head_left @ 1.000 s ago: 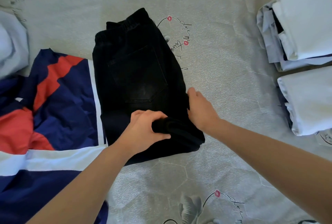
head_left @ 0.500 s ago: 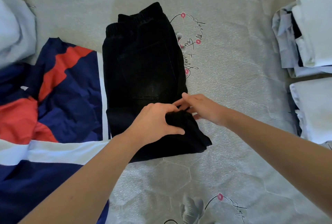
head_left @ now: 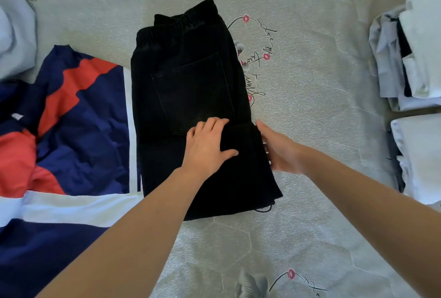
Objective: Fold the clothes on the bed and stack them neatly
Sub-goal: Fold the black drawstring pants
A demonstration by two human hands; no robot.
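I've let go of the hem: my left hand (head_left: pixel 207 148) now presses flat on the black trousers (head_left: pixel 191 87) at bed (head_left: pixel 310 106) centre, right hand (head_left: pixel 278 148) open at their three-o'clock edge, ready for folding.

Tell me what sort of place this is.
Most likely a bedroom, looking down on a bed: a printed bedsheet covers the whole surface, black trousers lie on it half folded, and stacks of folded clothes sit at the right edge.

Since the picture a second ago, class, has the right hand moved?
Yes. The right hand slid from on top of the black trousers out to their right edge, toward the white folded stacks, judged against the back pocket.
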